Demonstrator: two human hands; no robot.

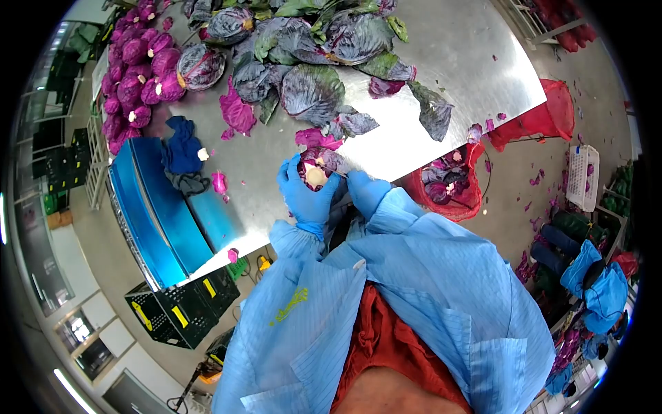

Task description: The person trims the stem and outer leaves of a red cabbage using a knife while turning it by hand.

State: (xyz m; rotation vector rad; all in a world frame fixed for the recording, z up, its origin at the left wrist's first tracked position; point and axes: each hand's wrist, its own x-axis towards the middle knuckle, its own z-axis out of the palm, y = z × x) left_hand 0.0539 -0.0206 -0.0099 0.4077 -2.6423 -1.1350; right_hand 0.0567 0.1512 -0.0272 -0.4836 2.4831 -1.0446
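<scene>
Both hands wear blue gloves at the front edge of the metal table (386,131). My left hand (305,195) is wrapped round a red cabbage (316,172) with its pale cut stem facing up. At the cabbage's right side is my right hand (367,191), its fingers curled; a thin dark item seems to show at its fingertips, too small to name. Purple leaf pieces (318,139) lie just beyond the cabbage. Farther back is a heap of untrimmed cabbages (312,93) with dark outer leaves.
Trimmed purple cabbages (131,90) are piled at the back left. Blue cloth (181,145) lies near a blue metal tray (155,214). A red net bag (460,196) of leaves hangs by the right edge. Black crates (183,310) stand below left; a person (607,290) is at far right.
</scene>
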